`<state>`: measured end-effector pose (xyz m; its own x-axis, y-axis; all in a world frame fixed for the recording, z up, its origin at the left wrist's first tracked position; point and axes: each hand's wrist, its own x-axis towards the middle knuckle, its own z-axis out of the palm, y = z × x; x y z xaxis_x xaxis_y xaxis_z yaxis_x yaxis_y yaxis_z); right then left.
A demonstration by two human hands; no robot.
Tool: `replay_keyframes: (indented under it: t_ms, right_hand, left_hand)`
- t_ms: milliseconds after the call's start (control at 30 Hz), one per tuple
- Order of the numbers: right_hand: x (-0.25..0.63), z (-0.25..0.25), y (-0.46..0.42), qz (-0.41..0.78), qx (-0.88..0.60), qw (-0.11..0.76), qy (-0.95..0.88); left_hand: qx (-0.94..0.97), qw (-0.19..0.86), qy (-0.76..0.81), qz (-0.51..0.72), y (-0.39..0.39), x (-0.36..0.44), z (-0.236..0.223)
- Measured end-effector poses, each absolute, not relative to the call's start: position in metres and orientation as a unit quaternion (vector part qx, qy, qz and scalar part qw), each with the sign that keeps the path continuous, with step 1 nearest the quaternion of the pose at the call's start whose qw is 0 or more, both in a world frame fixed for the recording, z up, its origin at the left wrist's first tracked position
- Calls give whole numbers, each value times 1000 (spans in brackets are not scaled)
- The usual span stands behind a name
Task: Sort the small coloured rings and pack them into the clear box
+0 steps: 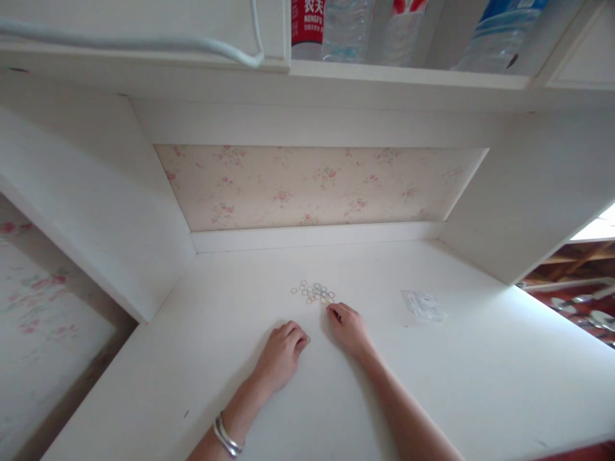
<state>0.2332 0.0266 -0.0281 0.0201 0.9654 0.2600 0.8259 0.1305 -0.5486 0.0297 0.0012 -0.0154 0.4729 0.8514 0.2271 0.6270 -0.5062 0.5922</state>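
A loose cluster of small thin rings (317, 292), some greenish and some yellowish, lies on the white tabletop (240, 294); whether they are metal or rubber I cannot tell. Closed in a pinch, my left hand (282, 355) rests nearer to me, with one small thin ring (308, 340) showing at its fingertips. My right hand (346, 326) is at the cluster's near right edge, its thumb and fingers pressed together. Those fingertips touch or nearly touch the outermost rings, and what is between them is hidden.
A clear plastic bag (423, 305) lies to the right on the table. White side panels (96, 186) flank the tabletop. Overhead, a shelf (408, 75) holds several bottles (346, 29), and a white cable (144, 43) hangs at the upper left.
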Motion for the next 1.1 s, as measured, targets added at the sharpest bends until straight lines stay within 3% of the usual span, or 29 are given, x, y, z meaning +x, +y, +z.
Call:
replay_keyframes:
  t_ms: [333, 667, 1100]
  right_hand:
    - [229, -25, 20, 83, -652, 243, -713]
    - [216, -17, 17, 43, -669, 164, -724]
    - [227, -31, 23, 106, -662, 239, -702]
  left_hand:
    - [708, 367, 488, 356, 17, 17, -20]
    - [698, 376, 495, 356, 13, 17, -17]
    - [714, 368, 480, 352, 17, 18, -17]
